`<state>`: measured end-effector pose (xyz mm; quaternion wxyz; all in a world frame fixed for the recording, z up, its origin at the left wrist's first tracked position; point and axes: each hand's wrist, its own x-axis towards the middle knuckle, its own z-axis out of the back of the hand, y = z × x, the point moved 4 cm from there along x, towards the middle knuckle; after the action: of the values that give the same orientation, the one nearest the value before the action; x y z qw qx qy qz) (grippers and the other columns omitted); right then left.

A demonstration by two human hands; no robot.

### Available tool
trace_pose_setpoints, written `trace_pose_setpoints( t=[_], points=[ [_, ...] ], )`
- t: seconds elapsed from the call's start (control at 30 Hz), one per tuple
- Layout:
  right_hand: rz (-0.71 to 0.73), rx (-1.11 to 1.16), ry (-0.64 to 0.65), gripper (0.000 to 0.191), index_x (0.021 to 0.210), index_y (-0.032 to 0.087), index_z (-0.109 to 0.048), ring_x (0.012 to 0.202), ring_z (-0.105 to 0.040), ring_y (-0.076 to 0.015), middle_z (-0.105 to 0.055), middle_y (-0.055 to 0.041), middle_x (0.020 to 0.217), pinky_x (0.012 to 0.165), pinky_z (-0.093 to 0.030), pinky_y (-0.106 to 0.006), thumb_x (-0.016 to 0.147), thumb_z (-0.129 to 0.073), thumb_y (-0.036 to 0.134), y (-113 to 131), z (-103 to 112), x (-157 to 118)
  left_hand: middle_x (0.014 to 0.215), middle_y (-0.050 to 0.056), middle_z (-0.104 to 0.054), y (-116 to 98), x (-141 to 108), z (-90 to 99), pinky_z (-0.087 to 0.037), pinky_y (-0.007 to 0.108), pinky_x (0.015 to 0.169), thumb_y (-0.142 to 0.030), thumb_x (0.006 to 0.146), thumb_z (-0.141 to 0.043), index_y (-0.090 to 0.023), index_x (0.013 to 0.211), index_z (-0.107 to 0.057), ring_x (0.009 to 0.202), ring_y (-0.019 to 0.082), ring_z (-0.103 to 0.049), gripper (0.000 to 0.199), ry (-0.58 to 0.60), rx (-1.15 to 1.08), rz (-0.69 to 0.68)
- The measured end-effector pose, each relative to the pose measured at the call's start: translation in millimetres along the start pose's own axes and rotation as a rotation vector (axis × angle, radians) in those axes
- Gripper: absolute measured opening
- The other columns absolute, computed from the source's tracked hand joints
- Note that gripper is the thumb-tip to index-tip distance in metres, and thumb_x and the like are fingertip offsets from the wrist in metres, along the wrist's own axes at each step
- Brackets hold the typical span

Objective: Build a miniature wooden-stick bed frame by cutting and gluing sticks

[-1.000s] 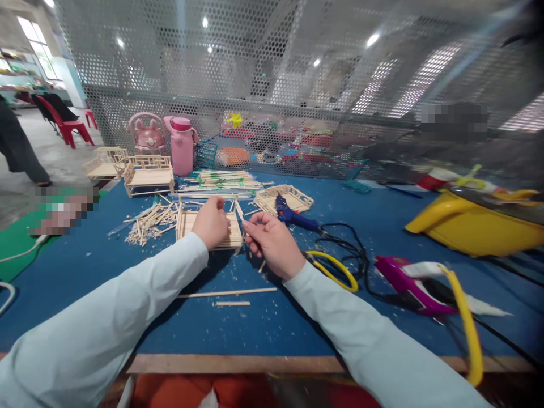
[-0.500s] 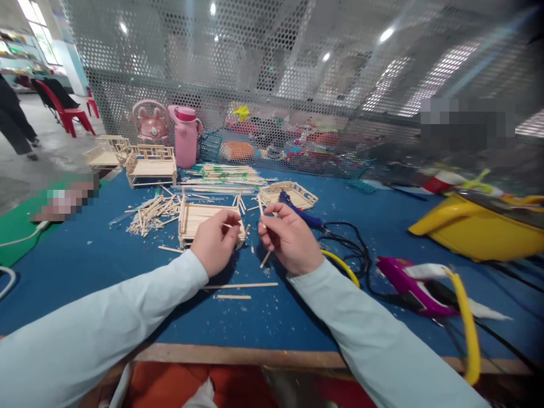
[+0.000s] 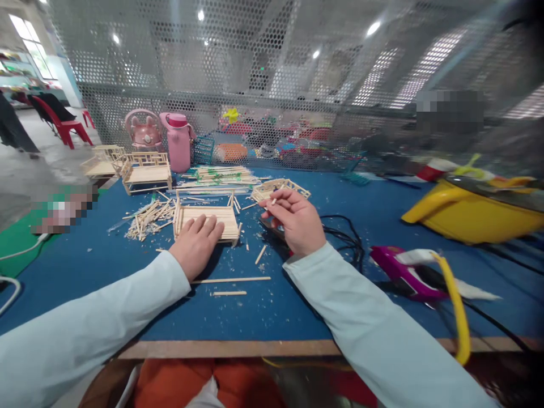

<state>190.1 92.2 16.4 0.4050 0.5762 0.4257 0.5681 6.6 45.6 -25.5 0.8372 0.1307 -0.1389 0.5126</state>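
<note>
Left hand (image 3: 196, 245): fingers extended, slightly parted, laid across one stick frame (image 3: 210, 213) on the blue table (image 3: 238, 323); we judge it light, stiff, fragile, best held by its slatted base. Right hand (image 3: 298, 222): thumb and finger pinching a short stick (image 3: 273, 202). Bundled sticks (image 3: 225, 176), behind: green-marked wrapping; we read no lettering.

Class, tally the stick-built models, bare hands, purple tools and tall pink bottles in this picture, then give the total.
Stick-built models: 4 (one partly hidden)
Bare hands: 2
Purple tools: 1
Tall pink bottles: 1
Total: 8
</note>
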Motion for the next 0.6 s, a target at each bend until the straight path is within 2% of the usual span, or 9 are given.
trace_pose_setpoints(
  t=[0.1, 0.17, 0.27, 0.33, 0.4, 0.47, 0.6],
  points=[
    [0.066, -0.044, -0.041, 0.025, 0.078, 0.020, -0.051, 0.054, -0.057, -0.0100, -0.065, -0.0002, 0.072, 0.038, -0.035, -0.018, 0.064, -0.067, 0.033, 4.6, 1.7, -0.3, 0.133, 0.012, -0.048, 12.5, -5.8, -7.0, -0.035, 0.047, 0.099, -0.008, 0.086, -0.031, -0.020, 0.128, -0.046, 0.124, 0.024, -0.041, 0.046, 0.056, -0.082, -0.172],
    [0.104, -0.042, -0.045, 0.027, 0.077, 0.021, -0.050, 0.055, -0.057, -0.0105, -0.065, -0.0006, 0.072, 0.039, -0.036, -0.018, 0.064, -0.068, 0.037, 8.3, 3.4, -0.3, 0.132, 0.009, -0.050, 20.7, -10.4, -6.6, -0.030, 0.047, 0.103, -0.009, 0.088, -0.028, -0.023, 0.129, -0.046, 0.127, 0.021, -0.038, 0.046, 0.054, -0.154, -0.278],
    [0.124, 0.006, -0.009, 0.030, 0.076, 0.021, -0.049, 0.057, -0.058, -0.0111, -0.065, -0.0012, 0.074, 0.041, -0.037, -0.019, 0.066, -0.064, 0.045, 12.5, 5.2, -0.2, 0.126, 0.005, -0.056, 31.7, -13.3, 0.6, -0.023, 0.048, 0.107, -0.013, 0.088, -0.034, -0.028, 0.120, -0.055, 0.132, 0.020, -0.029, 0.041, -0.037, -0.269, -0.386],
    [0.122, 0.024, -0.005, 0.029, 0.075, 0.022, -0.048, 0.057, -0.059, -0.0112, -0.065, -0.0010, 0.073, 0.041, -0.037, -0.019, 0.069, -0.061, 0.046, 13.4, 6.1, -0.2, 0.124, 0.005, -0.057, 36.9, -11.5, 5.3, -0.024, 0.048, 0.107, -0.014, 0.087, -0.039, -0.028, 0.111, -0.061, 0.134, 0.021, -0.025, 0.036, -0.089, -0.309, -0.421],
    [0.123, 0.011, -0.020, 0.025, 0.075, 0.021, -0.047, 0.055, -0.058, -0.0106, -0.064, -0.0004, 0.070, 0.041, -0.036, -0.019, 0.070, -0.061, 0.042, 12.9, 6.3, -0.1, 0.123, 0.006, -0.058, 39.4, -7.9, 7.4, -0.030, 0.045, 0.104, -0.014, 0.086, -0.041, -0.026, 0.107, -0.063, 0.128, 0.022, -0.034, 0.034, -0.091, -0.291, -0.422],
    [0.119, 0.002, -0.029, 0.024, 0.076, 0.022, -0.045, 0.050, -0.057, -0.0097, -0.064, 0.0007, 0.067, 0.040, -0.035, -0.019, 0.070, -0.061, 0.038, 11.0, 5.3, 0.3, 0.122, 0.007, -0.059, 40.5, -4.0, 7.3, -0.036, 0.043, 0.100, -0.014, 0.086, -0.039, -0.023, 0.111, -0.061, 0.118, 0.021, -0.046, 0.034, -0.072, -0.221, -0.363],
    [0.063, 0.009, -0.020, 0.027, 0.079, 0.024, -0.037, 0.045, -0.054, -0.0093, -0.062, 0.0036, 0.062, 0.037, -0.034, -0.019, 0.071, -0.059, 0.035, 5.0, 2.7, 1.9, 0.125, 0.012, -0.055, 38.4, 0.7, 5.9, -0.041, 0.043, 0.093, -0.016, 0.087, -0.039, -0.017, 0.122, -0.052, 0.113, 0.023, -0.049, 0.037, -0.077, -0.066, -0.213]
  ],
)
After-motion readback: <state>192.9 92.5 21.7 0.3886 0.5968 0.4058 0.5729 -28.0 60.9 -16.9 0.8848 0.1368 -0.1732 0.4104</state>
